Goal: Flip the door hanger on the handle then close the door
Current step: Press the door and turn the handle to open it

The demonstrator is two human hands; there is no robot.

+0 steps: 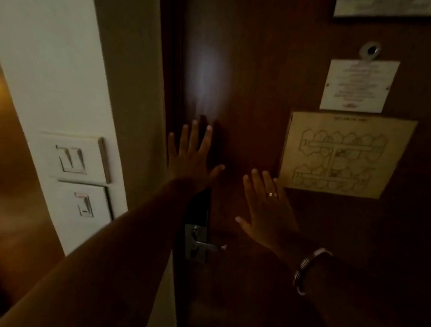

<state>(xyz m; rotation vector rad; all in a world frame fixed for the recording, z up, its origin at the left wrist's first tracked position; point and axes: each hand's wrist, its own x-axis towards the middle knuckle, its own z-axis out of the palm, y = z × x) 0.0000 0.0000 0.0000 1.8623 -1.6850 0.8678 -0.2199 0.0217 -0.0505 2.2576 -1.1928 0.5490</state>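
On the far left, two switch plates (pixel 74 158) sit one above the other on the pale wall (pixel 48 72), and just right of them runs the door frame (pixel 126 104). The dark wooden door (pixel 254 76) looks flush with that frame or nearly so; the dim light leaves it unclear whether the latch has caught. Judging by this, the closing step is at or near its end.

The left hand (pixel 193 156) lies flat against the door close to its latch edge, fingers spread and gripping nothing. Below it, partly behind the left forearm, is the metal handle (pixel 204 245) on its lock plate (pixel 194 243). No door hanger shows on this handle, so it probably hangs on the outer side, and whether it has been flipped cannot be told.

Further right, the right hand (pixel 267 214) is also open and pressed flat to the door, a ring on one finger and a bracelet (pixel 309 270) at the wrist. Beyond it are a floor plan sign (pixel 344 155), a white notice (pixel 357 84) and a peephole (pixel 370 50).
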